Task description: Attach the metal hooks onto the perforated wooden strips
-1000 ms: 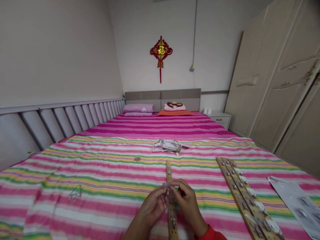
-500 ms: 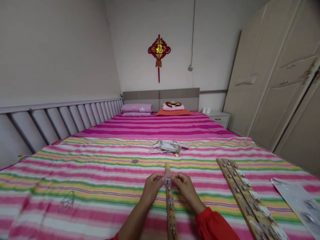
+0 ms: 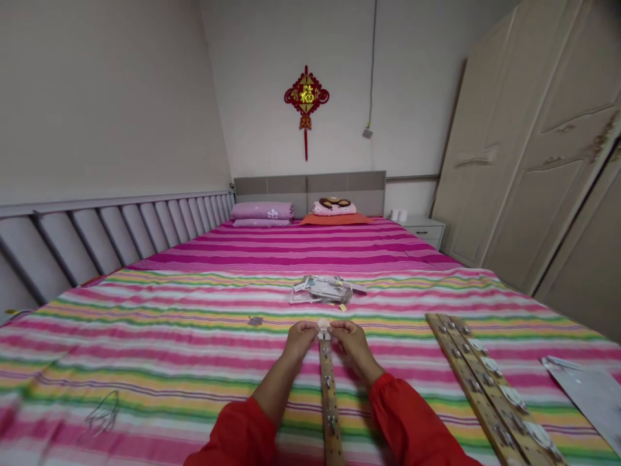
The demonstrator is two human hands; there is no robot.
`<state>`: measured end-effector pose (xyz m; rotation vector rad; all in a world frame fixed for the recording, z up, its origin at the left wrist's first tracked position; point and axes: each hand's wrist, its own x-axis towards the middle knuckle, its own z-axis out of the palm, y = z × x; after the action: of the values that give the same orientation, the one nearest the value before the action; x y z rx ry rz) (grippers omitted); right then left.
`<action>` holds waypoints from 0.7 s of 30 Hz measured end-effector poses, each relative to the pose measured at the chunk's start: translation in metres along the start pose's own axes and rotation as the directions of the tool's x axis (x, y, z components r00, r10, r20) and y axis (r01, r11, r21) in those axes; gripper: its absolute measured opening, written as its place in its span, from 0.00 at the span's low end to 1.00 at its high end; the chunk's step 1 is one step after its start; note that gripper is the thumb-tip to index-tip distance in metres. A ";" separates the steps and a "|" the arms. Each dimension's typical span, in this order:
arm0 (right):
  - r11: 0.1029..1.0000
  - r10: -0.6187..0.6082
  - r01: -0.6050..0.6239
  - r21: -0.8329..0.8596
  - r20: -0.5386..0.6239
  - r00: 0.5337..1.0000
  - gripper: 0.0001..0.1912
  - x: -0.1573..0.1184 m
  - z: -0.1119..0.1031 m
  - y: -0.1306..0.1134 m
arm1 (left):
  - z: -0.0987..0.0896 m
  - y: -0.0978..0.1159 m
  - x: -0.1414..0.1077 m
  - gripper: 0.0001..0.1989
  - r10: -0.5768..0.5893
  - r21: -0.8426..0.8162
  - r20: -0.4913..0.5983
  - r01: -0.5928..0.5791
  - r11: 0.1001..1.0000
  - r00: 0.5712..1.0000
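Note:
A narrow wooden strip (image 3: 332,430) with small metal clips along it lies lengthwise on the striped sheet in front of me. At its far end, a small whitish round-topped card (image 3: 323,325) is pinched between the fingertips of both hands. My left hand (image 3: 298,338) grips its left edge, and my right hand (image 3: 352,341) grips its right edge. Both hands are closed and hide part of the strip's far end. Whether the card touches the end clip, I cannot tell.
To the right lie wooden strips (image 3: 468,372) with metal clips, some bearing white round cards (image 3: 513,396). Beyond them is a clear plastic sheet (image 3: 582,382). Plastic packets (image 3: 325,289) lie ahead, a small grey scrap (image 3: 255,320) and tangled thin thread (image 3: 103,414) to the left.
Both hands have moved away from me along the strip to its far end, carrying the whitish card. More clips now show on the near part of the strip. The view has shifted slightly.

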<state>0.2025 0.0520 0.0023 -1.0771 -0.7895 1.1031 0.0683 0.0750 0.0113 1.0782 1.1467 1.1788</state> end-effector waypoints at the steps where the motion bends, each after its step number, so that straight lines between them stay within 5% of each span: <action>1: 1.000 -0.007 0.007 0.001 -0.011 1.000 0.10 0.006 0.000 0.003 | 0.002 -0.002 0.006 0.05 -0.002 0.001 -0.012 0.002 1.000 1.000; 8: 0.998 -0.058 0.056 -0.027 -0.047 0.997 0.08 0.037 -0.003 0.027 | 0.010 -0.021 0.034 0.04 -0.033 0.016 -0.091 0.034 0.999 0.995; 21: 0.990 -0.119 0.115 -0.077 -0.046 0.992 0.11 0.047 -0.012 0.064 | 0.012 -0.038 0.040 0.08 -0.074 0.048 -0.136 0.081 0.996 0.988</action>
<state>0.2080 0.0993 -0.0625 -1.1024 -0.8480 0.9507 0.0853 0.1111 -0.0286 0.9973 1.3196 1.1798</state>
